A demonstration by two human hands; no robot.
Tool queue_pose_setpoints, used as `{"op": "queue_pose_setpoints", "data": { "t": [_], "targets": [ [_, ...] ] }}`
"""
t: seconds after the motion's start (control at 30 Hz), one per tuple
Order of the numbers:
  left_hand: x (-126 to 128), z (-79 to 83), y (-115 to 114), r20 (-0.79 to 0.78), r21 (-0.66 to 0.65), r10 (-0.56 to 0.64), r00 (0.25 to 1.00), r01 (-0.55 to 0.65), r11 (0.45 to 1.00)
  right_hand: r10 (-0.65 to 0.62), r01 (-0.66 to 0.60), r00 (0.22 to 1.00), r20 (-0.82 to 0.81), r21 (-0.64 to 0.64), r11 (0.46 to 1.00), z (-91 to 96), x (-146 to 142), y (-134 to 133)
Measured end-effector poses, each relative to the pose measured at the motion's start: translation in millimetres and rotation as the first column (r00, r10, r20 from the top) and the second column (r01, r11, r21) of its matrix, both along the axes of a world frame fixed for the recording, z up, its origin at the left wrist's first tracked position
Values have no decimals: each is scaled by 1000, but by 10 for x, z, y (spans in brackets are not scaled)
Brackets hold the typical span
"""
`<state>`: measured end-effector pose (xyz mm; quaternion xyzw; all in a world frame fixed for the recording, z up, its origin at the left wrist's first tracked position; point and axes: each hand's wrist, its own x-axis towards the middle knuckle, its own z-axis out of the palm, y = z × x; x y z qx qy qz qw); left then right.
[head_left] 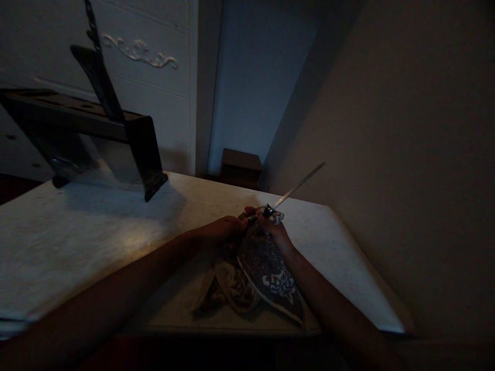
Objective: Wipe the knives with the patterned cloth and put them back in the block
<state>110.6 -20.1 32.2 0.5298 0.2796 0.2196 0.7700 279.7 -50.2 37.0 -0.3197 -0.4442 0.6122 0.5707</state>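
Note:
Both hands meet over the table, wrapped in a dark patterned cloth [266, 263] with pale edging and a white motif. From the top of the cloth a knife-like tool with a long thin metal blade [299, 185] points up and to the right; a dark collar shows at its base. My right hand [270, 225] is closed around the cloth and the tool's handle end. My left hand [230, 226] grips the bunched cloth just beside it. The handle is mostly hidden by fingers and cloth, and the light is dim. The cloth's lower folds hang towards the table's front edge.
A knife block [104, 149] with a dark frame stands at the back left of the pale table [154, 226], dark handles rising from it. A wall [386, 154] runs along the right. A brown box-like piece [242, 165] stands beyond the table.

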Motion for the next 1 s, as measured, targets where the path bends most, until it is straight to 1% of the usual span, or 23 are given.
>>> {"op": "queue_pose_setpoints", "data": {
  "t": [0.07,0.1,0.17,0.23,0.33,0.43,0.5,0.63,0.67,0.7,0.73,0.8,0.83,0.87,0.9,0.93,1.0],
  "targets": [
    [-24,13,6,83,-68,-91,992,96,993,11,-11,1000,-3,-2,1000,-8,1,-1],
    [-29,17,6,123,-92,-110,986,122,988,11,-11,1000,0,0,1000,-12,0,0],
    [-27,17,4,169,-120,-106,980,127,985,-1,1,1000,5,8,1000,-19,-4,6],
    [-12,15,-1,165,-122,-69,984,90,988,-18,18,1000,2,15,1000,-18,-10,12],
    [20,27,-11,99,-93,7,995,2,996,-36,36,999,22,-10,999,-1,-15,20],
    [50,59,-22,14,10,80,997,-80,997,-69,73,995,77,-52,996,15,-5,29],
    [66,75,-31,-21,88,131,991,-129,988,-100,106,991,91,-66,992,15,5,39],
    [78,73,-45,-43,155,261,964,-251,955,-131,139,986,105,-69,988,-1,14,52],
    [75,69,-46,-50,202,300,953,-284,937,-140,148,984,110,-62,987,-4,13,54],
    [70,67,-47,-61,276,343,938,-314,908,-152,158,982,115,-50,986,-8,14,56],
    [63,67,-49,-73,376,390,918,-337,863,-162,168,979,120,-37,985,-13,15,60],
    [48,76,-63,-98,583,481,871,-342,737,-173,176,976,131,-12,984,-26,21,71],
    [42,84,-77,-110,658,518,848,-328,677,-175,177,975,134,-4,984,-33,26,78],
    [38,94,-95,-121,709,545,830,-313,633,-179,181,974,139,-2,984,-39,31,85],
    [37,104,-117,-129,739,563,817,-299,604,-187,189,971,148,-4,982,-42,35,91],
    [37,113,-140,-135,756,573,809,-289,587,-196,200,967,161,-7,980,-41,38,94],
    [40,128,-184,-139,777,581,802,-275,566,-212,218,959,188,-13,976,-21,36,92]
  ]
}}
